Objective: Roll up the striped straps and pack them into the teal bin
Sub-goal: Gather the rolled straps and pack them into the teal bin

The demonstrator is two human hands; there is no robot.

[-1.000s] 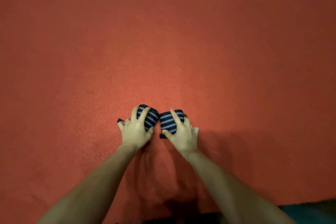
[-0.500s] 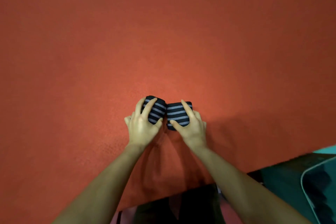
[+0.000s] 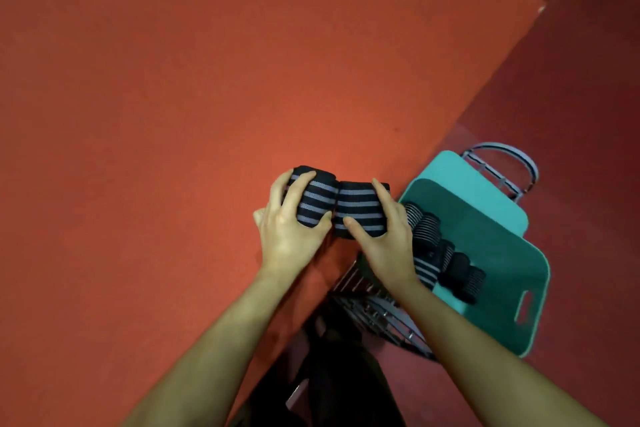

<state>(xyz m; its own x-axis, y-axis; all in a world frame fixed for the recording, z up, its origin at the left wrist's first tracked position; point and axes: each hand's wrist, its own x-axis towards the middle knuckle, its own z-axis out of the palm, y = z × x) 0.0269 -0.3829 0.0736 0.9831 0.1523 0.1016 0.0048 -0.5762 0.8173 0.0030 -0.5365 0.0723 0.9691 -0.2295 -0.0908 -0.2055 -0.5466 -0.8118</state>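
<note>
Red felt tabletop (image 3: pixel 173 114) is filling most of the view, its edge running diagonally down to the lower right. Darker red floor is showing past it.

Person is holding two rolled striped straps side by side, ends butted together, just above the tabletop near that edge. Left hand (image 3: pixel 289 222) is wrapping the left roll (image 3: pixel 313 198), fingers curled over the top, thumb pinning the near side. Right hand (image 3: pixel 384 236) is doing the same on the right roll (image 3: pixel 360 210). My read: the full wrap is keeping each coil from springing open, since I can't see any fastener holding them.

Teal bin (image 3: pixel 502 246) is sitting below the tabletop edge, just right of the right hand, tilted with its open side facing the person. Looks deliberate, so rolls can drop straight off the edge. It's resting in or against a metal wire frame (image 3: pixel 381 312); exact support I can't tell.

Several packed rolls (image 3: pixel 446 260) are lying in a row along the bin's near side, packed tight, probably to stop them unrolling and leave space.

Judgement: rolling is done for these two and they're being carried toward the bin. Main risk is a loose tail uncoiling on release.
</note>
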